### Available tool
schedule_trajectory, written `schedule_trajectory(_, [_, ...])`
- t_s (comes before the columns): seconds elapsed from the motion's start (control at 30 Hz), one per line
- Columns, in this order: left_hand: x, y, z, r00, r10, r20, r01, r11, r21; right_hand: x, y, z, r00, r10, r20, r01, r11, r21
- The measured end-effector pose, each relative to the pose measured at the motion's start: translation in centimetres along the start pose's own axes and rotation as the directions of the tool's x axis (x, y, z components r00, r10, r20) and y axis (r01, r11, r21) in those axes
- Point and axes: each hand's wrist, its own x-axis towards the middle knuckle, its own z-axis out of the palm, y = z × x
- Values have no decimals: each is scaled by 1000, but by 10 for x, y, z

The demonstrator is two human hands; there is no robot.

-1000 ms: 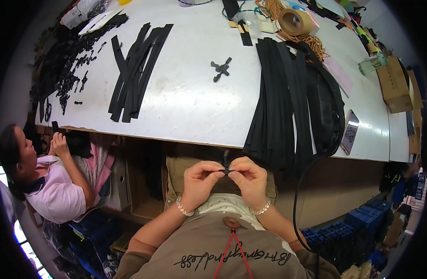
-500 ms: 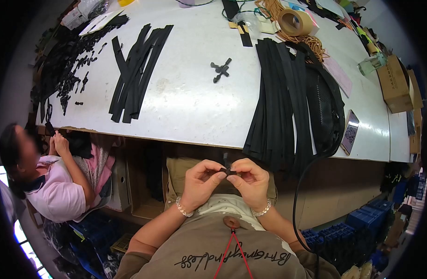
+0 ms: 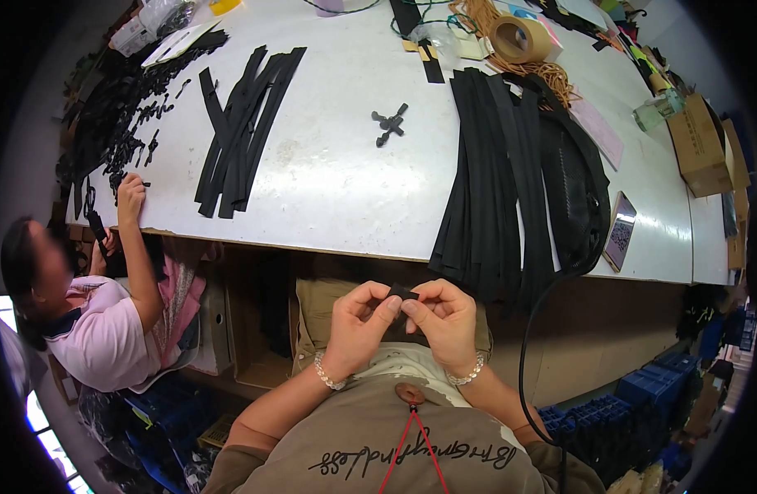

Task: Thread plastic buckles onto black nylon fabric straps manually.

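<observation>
Close in front of my body, below the table's near edge, my left hand (image 3: pixel 364 323) and my right hand (image 3: pixel 446 319) meet at the fingertips. Both pinch one small black piece (image 3: pixel 402 292), flat and dark; the fingers cover much of it, so its exact kind does not show. Farther off on the table lies a little cluster of black pieces (image 3: pixel 388 125). To the right of that, a thick bundle of long black zipper-like strips (image 3: pixel 485 181) hangs over the table edge. A smaller bunch of black strips (image 3: pixel 242 136) lies to the left.
A black bag (image 3: pixel 578 189) lies beside the bundle, with a phone (image 3: pixel 620 230) at its right. Tape (image 3: pixel 520 39) and cord stand farther back. At the left, a co-worker (image 3: pixel 107 329) sits near scattered small black parts (image 3: pixel 135 144). A black cable (image 3: pixel 524 354) runs down by my right arm.
The black piece has turned in my fingers and shows flatter, while both hands stay in place. The co-worker's hand has reached up onto the table toward the small black parts.
</observation>
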Motion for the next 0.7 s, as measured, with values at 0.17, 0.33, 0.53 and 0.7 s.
schedule_trajectory(0.17, [2,7,-5,995,43,86,-43,999,-2,-5,-17,2,999,-4,44,11,987,-161])
schedule_trajectory(0.33, [4,14,-11,891,386,238,-434,879,200,-3,-24,-1,881,-386,272,468,792,-392])
schedule_trajectory(0.53, [4,9,-10,874,445,196,-481,850,214,-4,-25,1,886,-380,266,462,778,-427])
schedule_trajectory(0.7, [3,7,-10,875,448,184,-481,849,219,-4,-25,3,887,-380,264,460,780,-424])
